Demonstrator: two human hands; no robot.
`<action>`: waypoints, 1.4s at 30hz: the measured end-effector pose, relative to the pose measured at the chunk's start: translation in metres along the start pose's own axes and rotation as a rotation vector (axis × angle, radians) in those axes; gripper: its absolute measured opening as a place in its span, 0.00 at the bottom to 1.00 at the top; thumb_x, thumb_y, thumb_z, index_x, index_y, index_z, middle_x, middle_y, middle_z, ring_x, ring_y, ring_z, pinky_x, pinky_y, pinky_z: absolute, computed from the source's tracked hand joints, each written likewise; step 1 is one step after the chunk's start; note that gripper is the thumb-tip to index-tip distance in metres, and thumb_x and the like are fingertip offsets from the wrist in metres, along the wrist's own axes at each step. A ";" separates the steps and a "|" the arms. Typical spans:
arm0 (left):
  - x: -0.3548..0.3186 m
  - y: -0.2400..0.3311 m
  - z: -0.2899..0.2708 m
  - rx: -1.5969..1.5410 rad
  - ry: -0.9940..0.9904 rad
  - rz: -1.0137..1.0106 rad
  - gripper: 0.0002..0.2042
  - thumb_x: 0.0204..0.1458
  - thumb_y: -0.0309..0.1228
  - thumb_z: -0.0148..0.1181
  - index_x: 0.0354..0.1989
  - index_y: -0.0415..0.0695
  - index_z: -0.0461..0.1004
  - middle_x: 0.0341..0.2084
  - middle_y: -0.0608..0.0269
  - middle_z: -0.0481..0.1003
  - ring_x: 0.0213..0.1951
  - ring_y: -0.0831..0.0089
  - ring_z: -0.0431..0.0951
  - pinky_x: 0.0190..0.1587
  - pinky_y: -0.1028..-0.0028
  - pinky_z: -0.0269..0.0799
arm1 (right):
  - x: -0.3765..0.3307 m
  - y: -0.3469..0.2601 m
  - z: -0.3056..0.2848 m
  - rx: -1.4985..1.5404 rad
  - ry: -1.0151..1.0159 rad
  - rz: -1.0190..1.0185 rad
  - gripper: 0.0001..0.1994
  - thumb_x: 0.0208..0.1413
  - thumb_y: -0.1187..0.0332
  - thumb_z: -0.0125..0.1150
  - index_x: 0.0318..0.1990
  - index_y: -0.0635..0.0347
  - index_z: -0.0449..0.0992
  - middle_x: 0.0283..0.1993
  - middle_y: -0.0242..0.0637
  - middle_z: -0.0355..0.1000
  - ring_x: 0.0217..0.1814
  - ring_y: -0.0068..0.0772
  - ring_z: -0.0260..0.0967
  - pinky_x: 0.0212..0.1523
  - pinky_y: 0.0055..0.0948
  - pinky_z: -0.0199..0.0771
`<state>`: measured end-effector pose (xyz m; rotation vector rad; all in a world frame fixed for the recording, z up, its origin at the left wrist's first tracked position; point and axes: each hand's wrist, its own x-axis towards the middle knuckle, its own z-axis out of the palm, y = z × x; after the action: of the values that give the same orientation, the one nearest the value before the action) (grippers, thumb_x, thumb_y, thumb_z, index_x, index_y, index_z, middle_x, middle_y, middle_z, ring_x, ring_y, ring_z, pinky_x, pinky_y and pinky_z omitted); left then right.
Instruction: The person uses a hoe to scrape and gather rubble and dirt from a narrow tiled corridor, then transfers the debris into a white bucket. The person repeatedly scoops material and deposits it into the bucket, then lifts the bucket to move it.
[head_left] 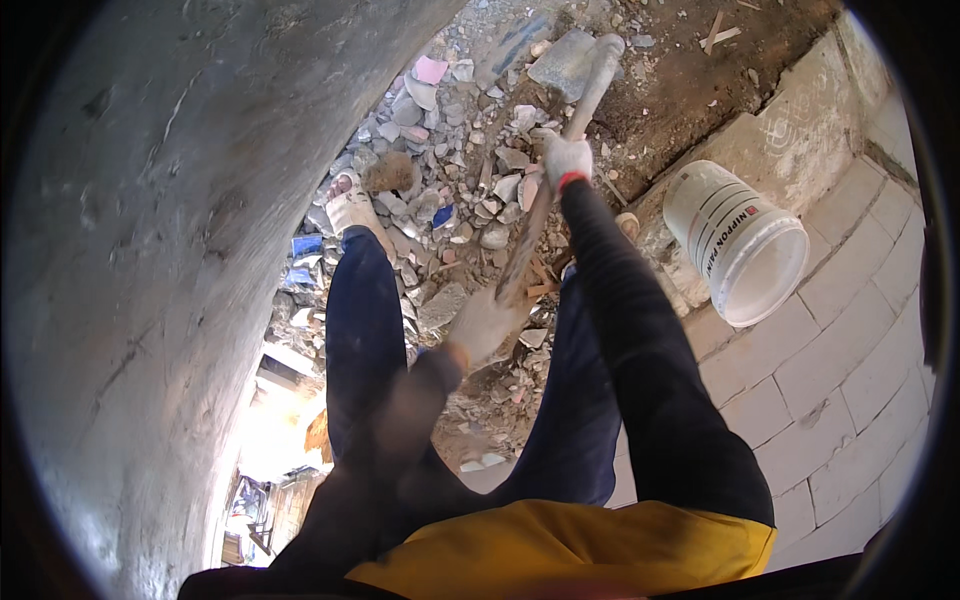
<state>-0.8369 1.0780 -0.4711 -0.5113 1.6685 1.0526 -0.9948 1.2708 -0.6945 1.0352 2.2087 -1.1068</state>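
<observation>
A long-handled hoe slants away from me over the rubble. Its far end bends, and a flat grey blade lies against it on the ground. My right hand, in a whitish glove with a red cuff, is wrapped round the upper part of the handle. Closer to my body, my left hand grips the lower handle, also gloved and smeared by motion. Broken stones and tile pieces lie beneath the handle and between my feet.
A rough grey wall rises close on my left. To the right, a white plastic bucket lies tilted, its mouth toward me, by a concrete ledge and pale paving. My left foot stands on the rubble. Dark soil spreads beyond.
</observation>
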 end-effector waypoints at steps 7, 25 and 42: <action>-0.019 -0.002 0.004 -0.146 -0.006 -0.084 0.29 0.56 0.52 0.68 0.48 0.32 0.81 0.38 0.33 0.83 0.42 0.39 0.85 0.49 0.52 0.77 | 0.033 0.038 0.031 0.081 -0.148 0.161 0.27 0.57 0.59 0.67 0.55 0.72 0.71 0.47 0.60 0.83 0.46 0.57 0.85 0.46 0.45 0.84; -0.098 -0.011 0.000 -0.016 -0.124 -0.340 0.29 0.58 0.53 0.67 0.47 0.33 0.80 0.30 0.39 0.83 0.38 0.45 0.87 0.44 0.53 0.79 | -0.088 0.062 0.028 0.017 -0.188 0.208 0.12 0.67 0.62 0.66 0.43 0.64 0.80 0.29 0.36 0.78 0.26 0.36 0.79 0.28 0.40 0.79; -0.241 0.033 -0.020 -0.824 -0.295 -0.551 0.14 0.69 0.42 0.62 0.43 0.42 0.76 0.28 0.71 0.74 0.29 0.80 0.76 0.33 0.73 0.76 | -0.218 0.080 0.024 0.115 -0.604 0.318 0.08 0.61 0.67 0.63 0.34 0.63 0.83 0.31 0.42 0.81 0.31 0.43 0.82 0.33 0.44 0.80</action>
<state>-0.7863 1.0390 -0.2354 -1.1976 0.7061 1.2802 -0.7968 1.1913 -0.5996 0.9038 1.4682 -1.2094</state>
